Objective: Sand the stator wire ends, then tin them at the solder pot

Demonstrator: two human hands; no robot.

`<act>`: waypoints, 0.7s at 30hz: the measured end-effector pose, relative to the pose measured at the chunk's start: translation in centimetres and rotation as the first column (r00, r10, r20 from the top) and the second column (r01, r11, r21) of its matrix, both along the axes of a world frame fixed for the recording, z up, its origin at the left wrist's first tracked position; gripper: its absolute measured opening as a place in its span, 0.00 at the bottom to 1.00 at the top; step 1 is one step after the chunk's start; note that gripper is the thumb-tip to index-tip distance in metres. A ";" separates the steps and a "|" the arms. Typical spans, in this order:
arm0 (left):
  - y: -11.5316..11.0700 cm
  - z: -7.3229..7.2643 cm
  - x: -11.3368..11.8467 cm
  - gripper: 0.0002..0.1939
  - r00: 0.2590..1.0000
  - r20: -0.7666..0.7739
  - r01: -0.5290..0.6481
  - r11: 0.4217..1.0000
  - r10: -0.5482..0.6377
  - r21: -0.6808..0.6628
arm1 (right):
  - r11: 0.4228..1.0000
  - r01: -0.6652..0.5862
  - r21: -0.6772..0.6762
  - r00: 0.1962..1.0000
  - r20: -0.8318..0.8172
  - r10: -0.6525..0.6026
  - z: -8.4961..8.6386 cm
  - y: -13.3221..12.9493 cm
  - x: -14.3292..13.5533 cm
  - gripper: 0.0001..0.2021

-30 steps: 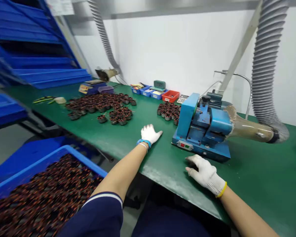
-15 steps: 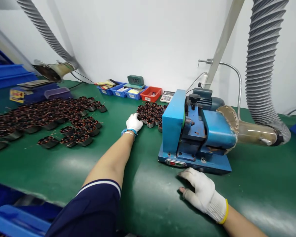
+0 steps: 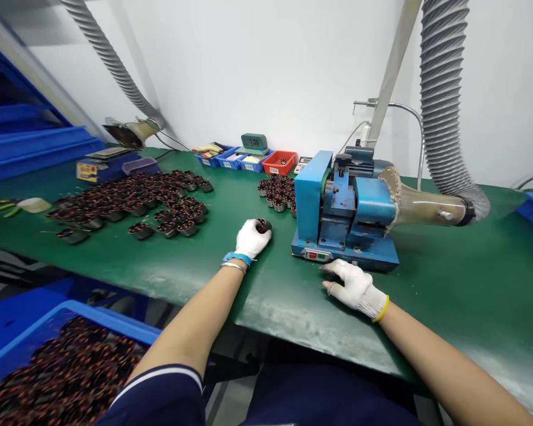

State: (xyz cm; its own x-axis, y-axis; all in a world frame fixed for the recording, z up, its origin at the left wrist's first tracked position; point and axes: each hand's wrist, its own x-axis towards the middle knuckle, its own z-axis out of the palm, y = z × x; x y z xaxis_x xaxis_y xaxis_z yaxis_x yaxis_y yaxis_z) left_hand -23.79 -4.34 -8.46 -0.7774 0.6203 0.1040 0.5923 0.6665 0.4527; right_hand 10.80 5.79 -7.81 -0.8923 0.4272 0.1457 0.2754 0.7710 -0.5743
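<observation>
My left hand (image 3: pixel 252 238), in a white glove with a blue band at the wrist, is closed around a motor stator (image 3: pixel 263 225) with copper windings. It is just above or on the green table; I cannot tell which. Behind it stands a tight group of similar stators (image 3: pixel 279 201), apart from the hand. My right hand (image 3: pixel 353 285), gloved with a yellow cuff edge, rests on the table with thumb and fingers apart and nothing between them. Its fingertips are close to the front base of a blue motor-driven machine (image 3: pixel 311 198), near the red and green switch (image 3: pixel 317 255).
Many stators (image 3: pixel 137 189) cover the table's (image 3: pixel 213 269) left side. A blue crate (image 3: pixel 75 307) full of stators stands low at left. Small blue bins, a red bin (image 3: pixel 279 162) and a clock (image 3: pixel 254 141) line the wall. A grey hose (image 3: pixel 444 89) joins the machine's right side.
My left hand has drawn back from the stator group toward me, with one stator in its grip. The view has tilted down and left; my right hand remains in front of the machine.
</observation>
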 end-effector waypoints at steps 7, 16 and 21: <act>-4.3 2.3 11.3 0.20 0.968 0.024 0.248 0.969 -0.248 0.018 | 0.997 -0.012 0.080 0.998 -0.052 0.016 0.4 1.0 0.7 0.28; -5.5 1.9 18.1 0.35 0.945 0.058 0.311 0.939 -0.322 0.144 | 0.985 0.167 0.032 0.986 0.021 -0.168 0.1 0.0 -2.2 0.32; -5.4 2.2 19.3 0.26 0.956 0.073 0.272 0.954 -0.283 0.125 | 0.963 0.268 -0.008 0.961 0.067 -0.267 1.2 -1.3 -4.6 0.30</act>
State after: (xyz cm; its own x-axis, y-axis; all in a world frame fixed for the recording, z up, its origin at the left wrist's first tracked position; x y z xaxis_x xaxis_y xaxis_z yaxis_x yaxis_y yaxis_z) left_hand -4.48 -9.76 -6.24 -0.5854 0.8012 0.1236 0.7004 0.4231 0.5749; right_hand 6.19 4.53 -6.64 -0.7522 0.6538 0.0818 0.5078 0.6543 -0.5604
